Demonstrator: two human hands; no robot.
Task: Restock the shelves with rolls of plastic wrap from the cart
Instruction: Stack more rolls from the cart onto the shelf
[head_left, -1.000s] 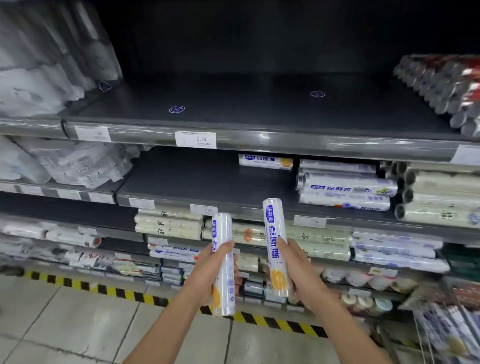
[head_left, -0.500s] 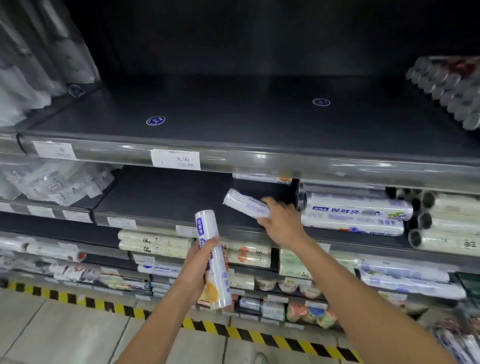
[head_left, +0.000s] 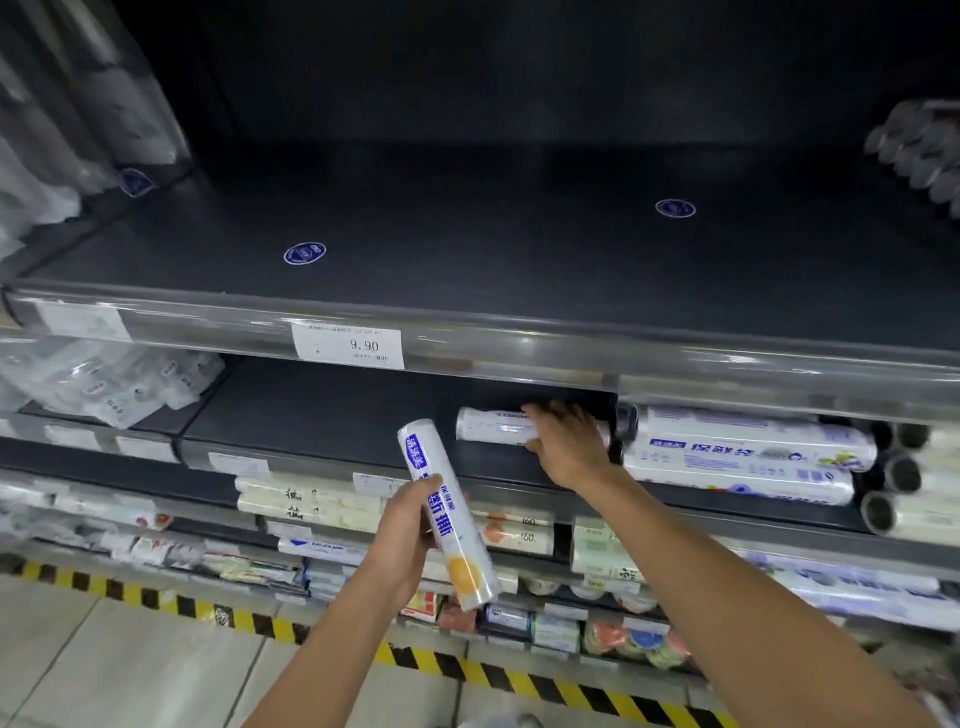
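My left hand (head_left: 402, 540) grips a white plastic wrap roll (head_left: 425, 460) with blue lettering and an orange picture. It stands tilted in front of the shelves. My right hand (head_left: 569, 447) reaches into the second shelf (head_left: 322, 415). Its fingers curl over a second white roll (head_left: 491, 426) that lies flat on the dark shelf board. That roll lies just left of a stack of similar rolls (head_left: 737, 457). The cart is out of view.
The top shelf (head_left: 467, 234) is dark with two blue stickers and a 9.90 price tag (head_left: 348, 345) on its front rail. Bagged goods (head_left: 104, 384) lie at left. Packed lower shelves sit below, and yellow-black tape (head_left: 249, 621) marks the floor.
My right hand carried its roll from in front of me up into the second shelf and laid it flat beside the stack. My left hand stayed low with its roll.
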